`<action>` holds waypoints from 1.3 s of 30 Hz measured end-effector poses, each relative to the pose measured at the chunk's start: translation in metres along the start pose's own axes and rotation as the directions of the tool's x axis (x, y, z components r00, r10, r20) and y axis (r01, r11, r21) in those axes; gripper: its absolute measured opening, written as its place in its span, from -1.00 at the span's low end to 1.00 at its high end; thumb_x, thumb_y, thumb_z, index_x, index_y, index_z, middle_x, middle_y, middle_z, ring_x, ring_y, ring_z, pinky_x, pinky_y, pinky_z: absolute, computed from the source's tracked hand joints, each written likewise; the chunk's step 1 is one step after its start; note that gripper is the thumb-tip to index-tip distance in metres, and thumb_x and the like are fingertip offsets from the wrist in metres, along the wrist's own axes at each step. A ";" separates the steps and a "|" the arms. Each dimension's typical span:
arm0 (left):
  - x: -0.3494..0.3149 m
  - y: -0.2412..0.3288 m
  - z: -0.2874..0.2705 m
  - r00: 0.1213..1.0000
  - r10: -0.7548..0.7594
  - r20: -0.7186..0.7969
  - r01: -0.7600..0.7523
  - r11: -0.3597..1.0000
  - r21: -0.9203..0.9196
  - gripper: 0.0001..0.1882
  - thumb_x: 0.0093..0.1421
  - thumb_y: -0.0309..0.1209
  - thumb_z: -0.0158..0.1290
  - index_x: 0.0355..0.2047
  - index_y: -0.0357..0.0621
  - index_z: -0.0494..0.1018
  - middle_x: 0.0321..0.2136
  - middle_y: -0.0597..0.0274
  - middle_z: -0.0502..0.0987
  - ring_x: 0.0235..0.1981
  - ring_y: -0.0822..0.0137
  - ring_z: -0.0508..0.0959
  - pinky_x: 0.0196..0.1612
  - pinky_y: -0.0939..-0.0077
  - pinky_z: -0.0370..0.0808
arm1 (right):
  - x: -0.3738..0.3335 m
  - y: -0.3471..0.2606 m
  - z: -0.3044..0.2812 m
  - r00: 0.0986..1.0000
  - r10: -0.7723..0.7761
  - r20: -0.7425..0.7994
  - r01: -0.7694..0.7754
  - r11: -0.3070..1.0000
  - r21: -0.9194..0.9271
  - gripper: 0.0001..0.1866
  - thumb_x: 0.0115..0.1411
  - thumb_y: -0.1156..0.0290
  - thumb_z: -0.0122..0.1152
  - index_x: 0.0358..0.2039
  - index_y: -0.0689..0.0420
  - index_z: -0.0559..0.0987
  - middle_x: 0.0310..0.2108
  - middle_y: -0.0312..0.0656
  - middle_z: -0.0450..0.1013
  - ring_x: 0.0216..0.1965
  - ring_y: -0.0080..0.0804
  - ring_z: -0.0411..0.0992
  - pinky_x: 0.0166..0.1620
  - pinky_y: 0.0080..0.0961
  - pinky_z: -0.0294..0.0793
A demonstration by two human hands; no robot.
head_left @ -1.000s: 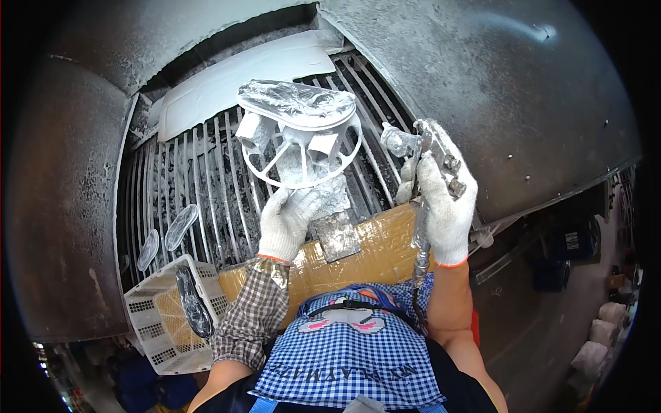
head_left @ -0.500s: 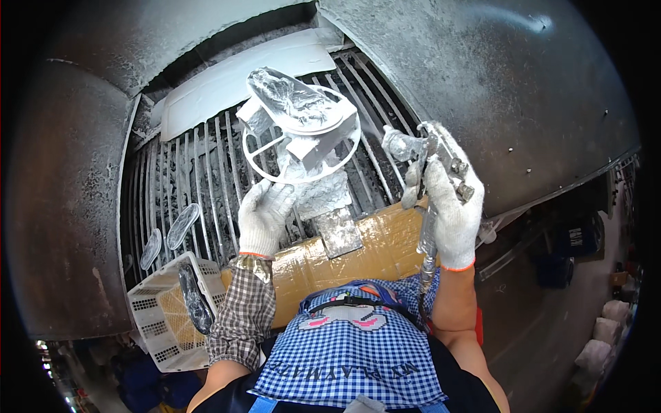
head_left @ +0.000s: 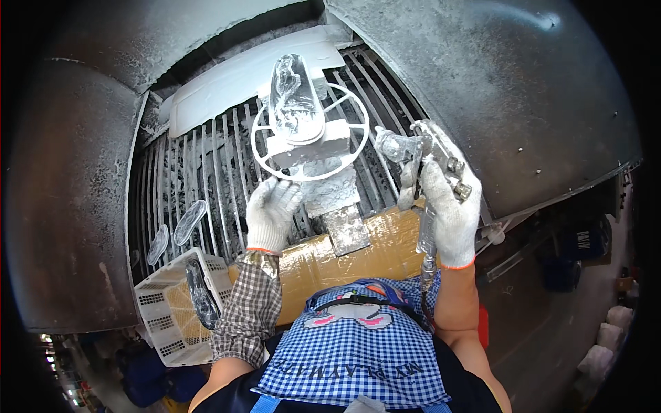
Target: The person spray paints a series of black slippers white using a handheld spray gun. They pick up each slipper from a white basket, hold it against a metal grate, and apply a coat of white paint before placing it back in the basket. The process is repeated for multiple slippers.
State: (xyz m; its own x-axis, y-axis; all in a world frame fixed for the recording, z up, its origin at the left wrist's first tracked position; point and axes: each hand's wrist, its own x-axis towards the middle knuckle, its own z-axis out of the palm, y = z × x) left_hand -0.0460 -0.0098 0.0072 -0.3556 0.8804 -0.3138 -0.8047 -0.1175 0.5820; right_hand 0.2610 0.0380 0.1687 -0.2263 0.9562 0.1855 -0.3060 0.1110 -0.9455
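My right hand (head_left: 451, 206), in a white knit glove, is wrapped round a metal spray gun (head_left: 425, 162) crusted with grey-white residue. Its nozzle points left toward a white spoked wheel (head_left: 363, 141). At the wheel's near rim is my gloved left hand (head_left: 270, 219), its fingers curled against the rim. Pale blocks (head_left: 336, 138) rise from the middle of the wheel. On them rests a glossy, shoe-sole-shaped piece (head_left: 296, 100), its long end away from me. A crusted stand (head_left: 327, 189) lies beneath the wheel.
Two clear sole-shaped pieces (head_left: 191, 222) lie on the bar grate (head_left: 213, 151) at left. A white plastic basket (head_left: 157, 316) holds a dark, shiny sole-shaped piece (head_left: 200, 292). Brown tape-covered cardboard (head_left: 303, 275) lines the near edge. Metal walls (head_left: 523, 103) enclose both sides.
The wheel has turned clockwise, swinging the sole-shaped piece from slanting far-left to nearly straight away from me. My left hand stays at the rim; the spray gun has barely moved.
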 end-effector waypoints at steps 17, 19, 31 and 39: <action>-0.012 -0.014 0.005 0.992 -0.122 0.005 0.122 0.992 -0.027 -0.65 0.44 -0.18 0.08 -0.06 -0.26 0.54 0.01 -0.19 0.61 0.04 -0.11 0.64 0.15 -0.02 0.62 | 0.050 0.040 0.026 0.998 -0.036 0.042 0.030 0.988 0.154 -0.45 0.46 0.44 0.23 0.40 0.31 0.39 -0.33 -0.25 0.57 -0.46 -0.66 0.49 -0.40 -0.67 0.51; -0.013 -0.015 0.009 0.991 -0.134 0.003 0.134 0.990 -0.036 -0.64 0.45 -0.19 0.07 -0.04 -0.28 0.54 0.00 -0.19 0.62 0.04 -0.12 0.64 0.16 -0.02 0.62 | 0.055 0.041 0.028 0.999 -0.025 0.021 0.020 0.979 0.201 -0.45 0.47 0.44 0.22 0.40 0.31 0.38 -0.31 -0.24 0.58 -0.47 -0.66 0.49 -0.40 -0.67 0.52; -0.021 -0.016 0.020 0.993 -0.095 0.076 0.099 0.994 -0.052 -0.55 0.47 -0.22 0.02 0.19 -0.32 0.45 0.11 -0.18 0.57 0.12 -0.10 0.60 0.20 -0.02 0.60 | 0.047 0.032 0.018 0.966 -0.186 -0.178 0.198 0.979 0.052 -0.43 0.46 0.55 0.20 0.43 0.34 0.33 -0.13 -0.20 0.58 -0.35 -0.68 0.46 -0.32 -0.68 0.51; -0.020 -0.007 0.022 0.996 -0.045 0.081 0.050 0.997 -0.053 -0.50 0.45 -0.22 0.05 0.23 -0.37 0.41 0.13 -0.22 0.54 0.12 -0.13 0.60 0.24 -0.02 0.59 | 0.026 0.022 0.033 0.997 -0.051 0.049 0.050 0.998 0.030 -0.41 0.45 0.51 0.23 0.42 0.37 0.33 -0.18 -0.30 0.56 -0.38 -0.72 0.43 -0.31 -0.70 0.48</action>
State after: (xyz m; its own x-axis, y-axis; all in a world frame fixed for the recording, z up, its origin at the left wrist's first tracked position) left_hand -0.0229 -0.0163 0.0259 -0.2790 0.9191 -0.2783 -0.8453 -0.0975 0.5254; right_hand 0.2178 0.0568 0.1616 -0.2558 0.9347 0.2467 -0.3441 0.1505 -0.9268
